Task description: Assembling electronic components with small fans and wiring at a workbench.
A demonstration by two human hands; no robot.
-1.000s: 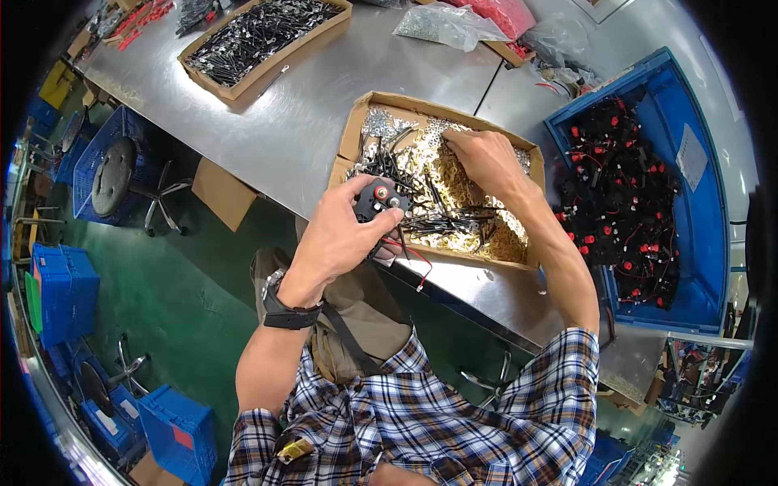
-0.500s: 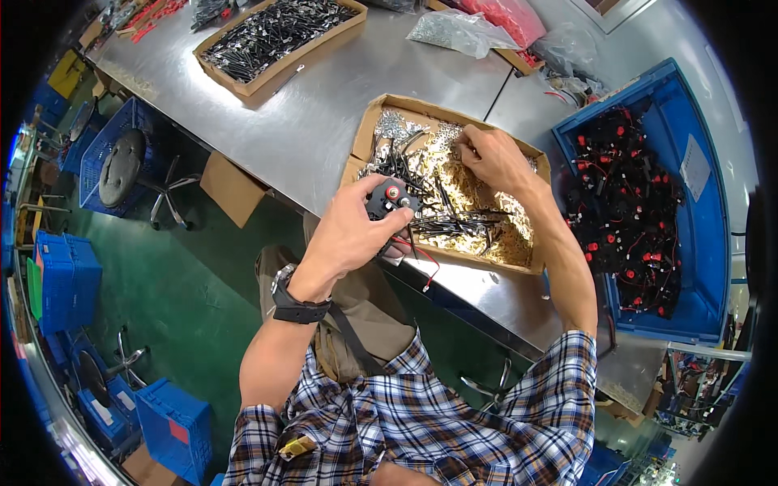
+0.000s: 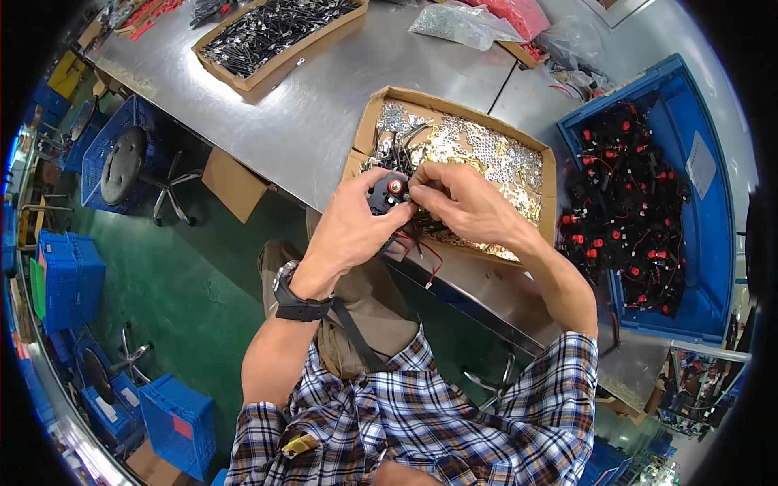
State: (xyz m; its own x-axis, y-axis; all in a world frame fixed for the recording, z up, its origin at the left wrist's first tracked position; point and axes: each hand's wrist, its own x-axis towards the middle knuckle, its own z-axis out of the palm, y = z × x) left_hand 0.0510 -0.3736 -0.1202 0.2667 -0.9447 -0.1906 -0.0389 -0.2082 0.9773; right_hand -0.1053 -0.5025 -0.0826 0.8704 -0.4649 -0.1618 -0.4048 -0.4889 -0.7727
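Okay so, the left hand (image 3: 350, 217) is clamping a round black part (image 3: 378, 194) with a red terminal, and the right hand (image 3: 468, 204) is joining it at 3 o'clock, fingers bunched; can't tell whether they're pinching something. A red wire (image 3: 440, 262) is dangling at 5. On the bench (image 3: 324, 105), a cardboard tray (image 3: 549, 194) of metal bits is sitting around 2, a blue crate (image 3: 711, 263) at 3, and a box of black leads (image 3: 253, 80) at 11.
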